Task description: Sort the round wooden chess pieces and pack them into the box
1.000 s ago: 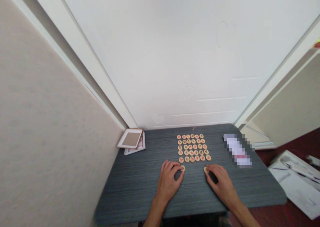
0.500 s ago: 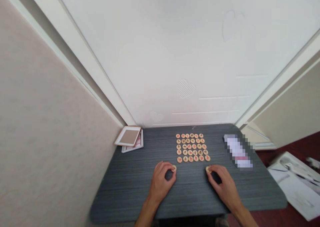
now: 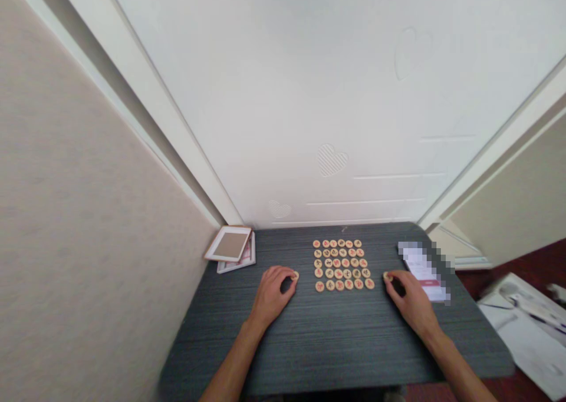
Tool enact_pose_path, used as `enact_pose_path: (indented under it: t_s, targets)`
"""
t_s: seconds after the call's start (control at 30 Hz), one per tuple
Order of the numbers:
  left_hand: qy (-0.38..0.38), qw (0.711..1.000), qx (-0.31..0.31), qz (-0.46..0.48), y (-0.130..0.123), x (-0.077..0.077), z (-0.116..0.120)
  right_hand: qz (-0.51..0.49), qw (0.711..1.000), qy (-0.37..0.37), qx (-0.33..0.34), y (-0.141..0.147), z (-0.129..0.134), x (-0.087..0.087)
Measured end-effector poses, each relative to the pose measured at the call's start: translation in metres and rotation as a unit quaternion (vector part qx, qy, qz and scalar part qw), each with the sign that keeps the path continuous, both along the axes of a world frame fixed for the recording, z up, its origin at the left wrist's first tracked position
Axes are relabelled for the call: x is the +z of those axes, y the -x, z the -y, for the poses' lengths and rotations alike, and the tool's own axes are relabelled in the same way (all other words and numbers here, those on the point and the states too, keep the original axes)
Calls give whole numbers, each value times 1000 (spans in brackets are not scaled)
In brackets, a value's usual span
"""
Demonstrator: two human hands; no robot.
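Several round wooden Chinese chess pieces (image 3: 338, 274) with red and black characters lie in neat rows on the dark table (image 3: 309, 343). To the left of these rows, my left hand (image 3: 273, 293) pinches one xiangqi piece (image 3: 296, 276) between thumb and fingertips. On the right side, my right hand (image 3: 411, 299) grips another xiangqi piece (image 3: 387, 276) the same way. Both hands are apart from the rows, and the fingers partly cover the held pieces. Whether those two pieces touch the table I cannot tell.
Stacked frames or box lids (image 3: 230, 246) sit at the table's back left corner. A blurred-out phone-like object (image 3: 427, 275) lies on the right, close to my right hand. Behind the table rises a white panel (image 3: 283, 107); a white box (image 3: 526, 325) is on the floor at right.
My hands have moved apart and farther from me, each with its piece: the left one leftward, the right one rightward. They are now beside the rows instead of in front.
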State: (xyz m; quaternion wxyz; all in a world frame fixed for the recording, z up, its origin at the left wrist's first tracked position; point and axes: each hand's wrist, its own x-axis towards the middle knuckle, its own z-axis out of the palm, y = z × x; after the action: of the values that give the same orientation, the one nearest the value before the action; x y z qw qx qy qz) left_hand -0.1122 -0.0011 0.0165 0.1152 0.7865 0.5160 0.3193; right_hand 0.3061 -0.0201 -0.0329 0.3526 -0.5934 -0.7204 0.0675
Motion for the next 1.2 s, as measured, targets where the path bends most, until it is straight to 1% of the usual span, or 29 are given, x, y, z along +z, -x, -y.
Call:
enact_pose_path:
  t_s: [0.13,0.33,0.47,0.57,0.77,0.93,1.07,1.2]
  targets:
    - [-7,1000,5,-10,-6,0,-10,20,1000,-22,9,-3,-11,-6]
    - [-12,1000,21,-4,-7,-4,-6,37,999,-31,8,-3,-12,-14]
    - [-1,1000,17,-1,-5,-5,-7,45,999,-27,15,-3,-12,-13]
    - [6,1000,16,1,-5,-5,-10,47,998,-21,17,0,-15,-9]
    - [12,1000,0,10,-10,0,-27,42,999,-6,28,11,-31,2]
    - [12,1000,-20,4,-25,5,-46,16,1000,-14,17,16,-41,0]
    - [13,1000,-23,-3,-34,2,-57,5,1000,-16,14,18,-39,-3]
    - [-1,1000,-14,5,-36,-5,-62,-7,1000,-20,12,18,-38,-1]
